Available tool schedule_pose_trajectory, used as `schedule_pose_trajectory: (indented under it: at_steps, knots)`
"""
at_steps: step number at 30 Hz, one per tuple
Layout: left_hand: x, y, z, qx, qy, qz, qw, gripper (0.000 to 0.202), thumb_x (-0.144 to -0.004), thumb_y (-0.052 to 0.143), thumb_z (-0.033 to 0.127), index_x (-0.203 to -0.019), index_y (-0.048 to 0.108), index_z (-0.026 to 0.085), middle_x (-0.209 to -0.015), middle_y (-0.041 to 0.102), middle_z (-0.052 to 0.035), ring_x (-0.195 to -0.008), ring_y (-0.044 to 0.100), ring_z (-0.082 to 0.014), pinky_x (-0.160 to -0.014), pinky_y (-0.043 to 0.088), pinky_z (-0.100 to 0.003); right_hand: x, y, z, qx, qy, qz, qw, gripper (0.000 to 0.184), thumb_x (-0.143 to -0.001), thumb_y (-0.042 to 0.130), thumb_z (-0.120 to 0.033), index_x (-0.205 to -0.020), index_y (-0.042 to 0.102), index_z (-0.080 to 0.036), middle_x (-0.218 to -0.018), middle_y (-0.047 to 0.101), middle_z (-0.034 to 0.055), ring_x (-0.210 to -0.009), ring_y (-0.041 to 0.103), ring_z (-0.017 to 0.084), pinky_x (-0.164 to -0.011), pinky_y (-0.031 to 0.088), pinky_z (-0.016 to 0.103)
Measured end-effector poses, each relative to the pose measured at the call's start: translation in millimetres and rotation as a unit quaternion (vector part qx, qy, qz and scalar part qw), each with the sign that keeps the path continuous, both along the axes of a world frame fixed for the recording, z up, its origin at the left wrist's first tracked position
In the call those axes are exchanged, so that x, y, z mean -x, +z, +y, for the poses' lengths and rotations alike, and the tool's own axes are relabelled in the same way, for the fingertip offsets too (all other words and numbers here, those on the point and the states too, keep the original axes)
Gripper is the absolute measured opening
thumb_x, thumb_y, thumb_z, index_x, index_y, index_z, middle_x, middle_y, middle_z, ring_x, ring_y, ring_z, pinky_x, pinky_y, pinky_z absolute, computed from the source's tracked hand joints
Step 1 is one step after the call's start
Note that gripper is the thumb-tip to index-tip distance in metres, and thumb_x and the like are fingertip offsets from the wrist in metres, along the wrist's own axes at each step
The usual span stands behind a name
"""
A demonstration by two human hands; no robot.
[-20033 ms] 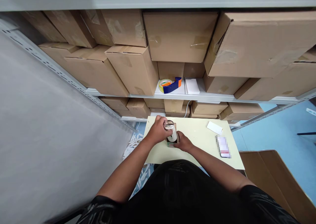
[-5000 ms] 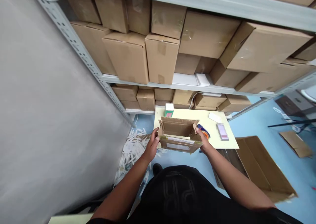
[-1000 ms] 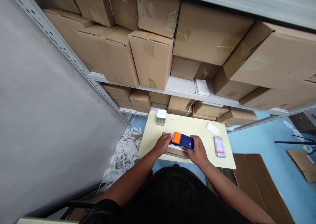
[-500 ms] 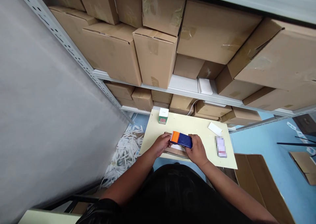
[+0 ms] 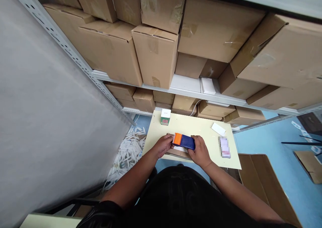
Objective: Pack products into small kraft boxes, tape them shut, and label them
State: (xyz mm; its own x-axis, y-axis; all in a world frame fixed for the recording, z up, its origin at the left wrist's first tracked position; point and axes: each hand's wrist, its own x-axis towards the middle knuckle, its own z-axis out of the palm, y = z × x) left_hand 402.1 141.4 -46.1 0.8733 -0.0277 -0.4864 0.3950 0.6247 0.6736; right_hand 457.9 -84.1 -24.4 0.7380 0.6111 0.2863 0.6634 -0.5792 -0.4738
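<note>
My right hand (image 5: 200, 151) grips the dark blue body of a tape dispenser (image 5: 187, 142) with an orange toothed end. At that orange end my left hand (image 5: 164, 145) is closed, its fingertips pinched together close by the teeth. What lies between those fingertips is too small to make out. Just under the dispenser, at the table's near edge, there is a flat brown cardboard piece or box (image 5: 179, 153) with something white on it, partly covered by my hands.
On the pale yellow table (image 5: 193, 125) stand a green and white box (image 5: 165, 117), a white box (image 5: 218, 129) and a blurred pinkish stack (image 5: 224, 147). Shelves with cardboard boxes (image 5: 154, 57) rise behind. White scraps (image 5: 128, 154) cover the floor at left; flattened cardboard (image 5: 264, 184) lies at right.
The view has shifted very slightly. Both hands stay on and by the tape dispenser, in nearly the same pose.
</note>
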Motion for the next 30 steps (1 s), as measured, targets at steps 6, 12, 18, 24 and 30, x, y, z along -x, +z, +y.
schedule_pose_trajectory:
  at_steps: [6, 12, 18, 24, 30]
  knots:
    - [-1, 0.3, -3, -0.009, 0.014, 0.006, 1.000, 0.040, -0.076, 0.083, 0.046, -0.094, 0.066, 0.015, -0.079, 0.063, -0.0019, -0.063, 0.055, -0.0090, -0.056, 0.041, -0.021, 2, -2.9, -1, -0.002, -0.007, -0.018, 1.000, 0.059, -0.084, 0.058, -0.022, -0.141, 0.045, -0.018, -0.118, 0.055, 0.0158, -0.111, 0.053, 0.035, -0.097, 0.051, 0.059]
    - [0, -0.7, -4, -0.010, 0.019, 0.023, 1.000, 0.033, -0.076, 0.082, 0.039, -0.093, 0.069, 0.015, -0.079, 0.064, -0.0023, -0.064, 0.056, -0.0094, -0.056, 0.042, -0.021, 3, -1.9, -2, -0.002, -0.001, -0.015, 1.000, 0.060, -0.083, 0.059, -0.020, -0.141, 0.045, -0.018, -0.120, 0.054, 0.0164, -0.114, 0.052, 0.036, -0.100, 0.050, 0.059]
    - [0, 3.2, -7, 0.009, -0.004, 0.031, 0.999, 0.032, -0.073, 0.085, 0.036, -0.092, 0.070, 0.014, -0.078, 0.064, -0.0028, -0.062, 0.055, -0.0086, -0.056, 0.043, -0.020, 2, -0.2, -6, -0.024, 0.009, -0.002, 1.000, 0.057, -0.084, 0.060, -0.021, -0.140, 0.045, -0.019, -0.116, 0.055, 0.0149, -0.110, 0.055, 0.034, -0.098, 0.052, 0.057]
    - [3, 4.9, -13, -0.029, -0.004, 0.035, 0.999, 0.035, -0.076, 0.081, 0.045, -0.091, 0.068, 0.015, -0.078, 0.062, -0.0014, -0.064, 0.054, -0.0086, -0.055, 0.040, -0.020, 3, 2.2, -7, -0.017, 0.020, 0.009, 1.000, 0.058, -0.083, 0.061, -0.019, -0.139, 0.046, -0.018, -0.117, 0.056, 0.0151, -0.110, 0.055, 0.033, -0.098, 0.052, 0.056]
    - [6, 0.7, -20, -0.088, 0.004, 0.037, 0.995, 0.026, -0.080, 0.070, 0.042, -0.085, 0.064, 0.017, -0.078, 0.059, -0.0005, -0.065, 0.053, -0.0098, -0.056, 0.041, -0.020, 3, 5.8, -11, -0.010, 0.030, 0.034, 0.999, 0.057, -0.083, 0.063, -0.020, -0.137, 0.047, -0.019, -0.119, 0.057, 0.0147, -0.111, 0.056, 0.033, -0.099, 0.051, 0.055]
